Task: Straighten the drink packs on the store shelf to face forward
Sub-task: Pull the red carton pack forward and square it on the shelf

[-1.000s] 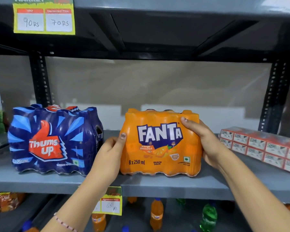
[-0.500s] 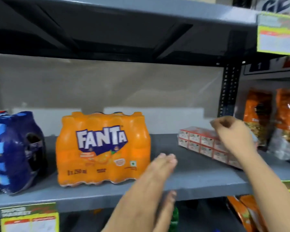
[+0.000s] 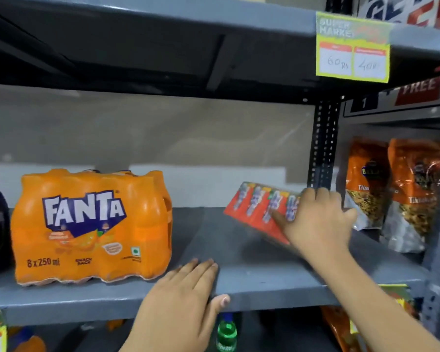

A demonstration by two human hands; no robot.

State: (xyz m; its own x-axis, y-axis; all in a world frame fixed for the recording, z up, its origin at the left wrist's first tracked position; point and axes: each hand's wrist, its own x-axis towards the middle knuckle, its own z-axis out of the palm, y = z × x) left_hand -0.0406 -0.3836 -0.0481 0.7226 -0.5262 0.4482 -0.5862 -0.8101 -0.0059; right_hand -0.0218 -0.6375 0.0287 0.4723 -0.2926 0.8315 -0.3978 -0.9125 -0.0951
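1. The red carton pack [image 3: 258, 212] stood near the right end of the grey shelf [image 3: 252, 275], tipped up off the board with its printed face turned toward the front-left; its long axis ran at a slant from the back toward the front right, not parallel to the front edge.
2. The right hand [image 3: 320, 224] grasped the pack's right end, fingers curled over the top edge and the thumb pressed on its face.
3. The left hand [image 3: 186, 301] lay flat on the shelf's front edge, fingers spread and released, thumb hooked under the lip.
4. The Fanta pack [image 3: 92, 227] sat square toward the left, its face forward, reading "FANTA", "8 x 250 ml" and "SNACK PACK".
5. The writing on the carton pack was too blurred to read.
6. A price tag [image 3: 353, 47] on the upper shelf read "SUPER MARKET", "60" and "40".
7. Bare shelf board lay open between the two packs; the perforated upright [image 3: 324, 143] stood just behind the right hand.
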